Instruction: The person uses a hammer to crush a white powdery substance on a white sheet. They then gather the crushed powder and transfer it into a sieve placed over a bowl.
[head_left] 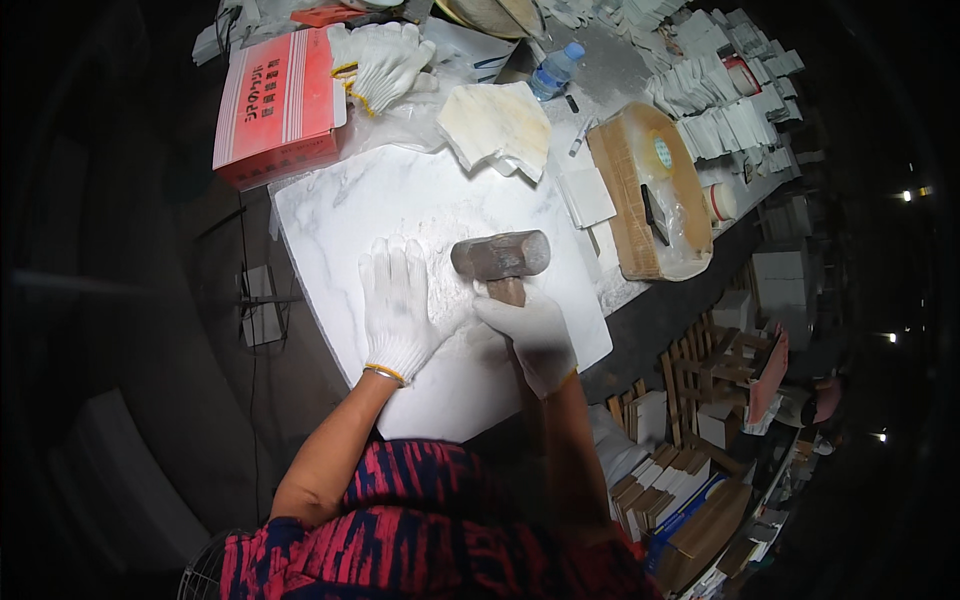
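Note:
A hammer with a heavy, worn metal head (500, 256) is in my right hand (530, 335). The gloved fingers wrap its handle just below the head, which hovers over or rests on the slab; I cannot tell which. My left hand (398, 305), in a white knit glove with a yellow cuff edge, lies flat on the white marble-patterned slab (330, 240), fingers stretched forward. Between the hands and around the hammer the surface carries pale dust and small crumbs (450, 235). A broken piece of cream stone (497, 128) lies at the slab's far edge.
At the far left stands a red and white box (275, 105), with spare white gloves (385, 65) beside it. A water bottle (557, 72) lies behind the stone. To the right are white tiles (585, 198), a cardboard box (625, 200) holding a black-handled tool, and stacked stone pieces (730, 125).

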